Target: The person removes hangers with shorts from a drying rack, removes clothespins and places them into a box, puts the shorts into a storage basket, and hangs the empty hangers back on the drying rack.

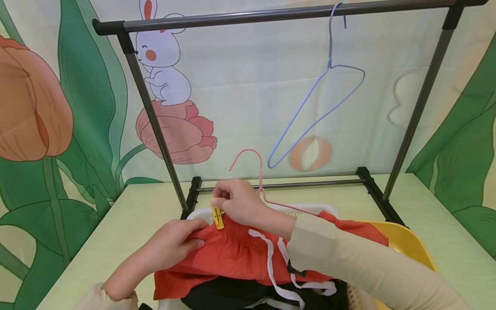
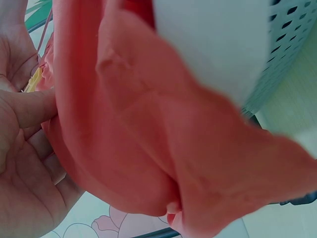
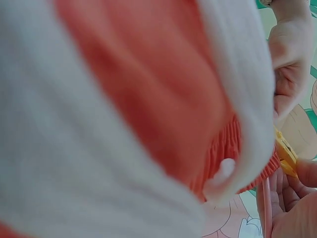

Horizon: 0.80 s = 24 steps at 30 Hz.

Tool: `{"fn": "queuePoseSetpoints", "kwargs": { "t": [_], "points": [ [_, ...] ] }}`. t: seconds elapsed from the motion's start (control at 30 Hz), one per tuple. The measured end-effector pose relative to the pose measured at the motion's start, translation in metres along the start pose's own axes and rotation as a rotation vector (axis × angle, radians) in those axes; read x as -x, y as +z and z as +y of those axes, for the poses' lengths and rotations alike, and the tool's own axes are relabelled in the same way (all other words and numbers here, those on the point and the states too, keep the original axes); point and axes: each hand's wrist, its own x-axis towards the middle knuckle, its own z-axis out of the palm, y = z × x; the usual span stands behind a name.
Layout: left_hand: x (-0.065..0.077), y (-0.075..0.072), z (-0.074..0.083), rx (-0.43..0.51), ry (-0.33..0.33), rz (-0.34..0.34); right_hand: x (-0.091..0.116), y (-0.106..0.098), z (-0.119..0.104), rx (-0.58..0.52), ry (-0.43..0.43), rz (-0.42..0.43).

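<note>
Red shorts [image 1: 228, 260] with a gathered waistband and white drawstrings [image 1: 270, 262] lie across the middle of the head view. My left hand [image 1: 166, 243] grips their left side, thumb over the cloth near the waistband. With thumb and fingers my right hand [image 1: 241, 203] pinches a yellow clothespin [image 1: 218, 218] at the waistband's left corner. A pink hanger [image 1: 261, 176] has its hook up behind the right hand, and its arm runs right to the shorts' other side. In the right wrist view the clothespin [image 3: 286, 151] sits at the waistband's edge; blurred drawstring hides much of the shorts.
A dark metal rack [image 1: 232, 20] stands behind, with a blue-purple hanger [image 1: 298, 114] hooked on its top bar. Under the shorts are a black garment [image 1: 221, 295] and a white basket [image 1: 199, 214]. A yellow basket [image 1: 410, 241] stands at the right.
</note>
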Motion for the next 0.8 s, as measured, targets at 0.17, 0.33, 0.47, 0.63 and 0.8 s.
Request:
{"fn": "queuePoseSetpoints", "kwargs": {
  "t": [0.17,0.33,0.47,0.63,0.8],
  "points": [
    [0.0004,0.0,0.0002,-0.007,0.011,0.006,-0.0001,0.001,0.0027,-0.014,-0.011,0.026],
    [0.0006,0.0005,-0.0002,-0.006,0.013,0.008,-0.0014,0.0021,0.0055,-0.022,-0.015,0.06],
    [0.0003,0.0008,-0.0004,-0.005,0.002,0.006,-0.0021,0.0025,0.0065,-0.029,-0.008,0.071],
    [0.0002,0.0006,-0.0012,-0.001,-0.002,0.004,-0.0021,0.0024,0.0061,-0.051,0.011,0.075],
    [-0.0002,0.0008,-0.0016,0.006,-0.001,0.003,-0.0021,0.0019,0.0066,-0.103,0.031,0.077]
  ]
}}
